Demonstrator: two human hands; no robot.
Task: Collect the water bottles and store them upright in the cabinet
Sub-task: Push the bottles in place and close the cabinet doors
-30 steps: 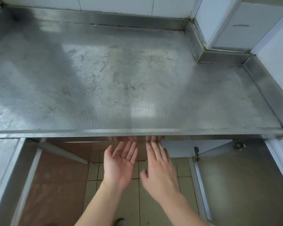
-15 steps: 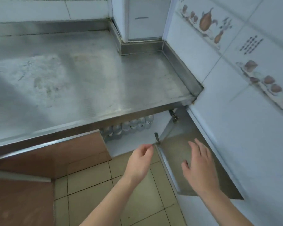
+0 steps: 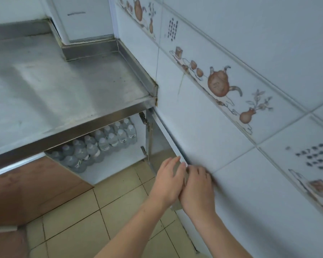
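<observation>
Head view: left hand (image 3: 168, 180) and right hand (image 3: 198, 187), fingers curled on the open cabinet door (image 3: 153, 146) edge by the tiled wall (image 3: 222, 146); water bottles (image 3: 99, 144) upright in rows inside cabinet (image 3: 112, 164) under steel counter (image 3: 63, 90)

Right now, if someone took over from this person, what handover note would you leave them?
Left hand and right hand: both on the free edge of the open cabinet door, which lies swung against the tiled wall; exact grip unclear.
Water bottles: upright in rows inside the cabinet under the steel counter.
Done: bottles stored, as far as visible.
Left: probably closing the door.
</observation>
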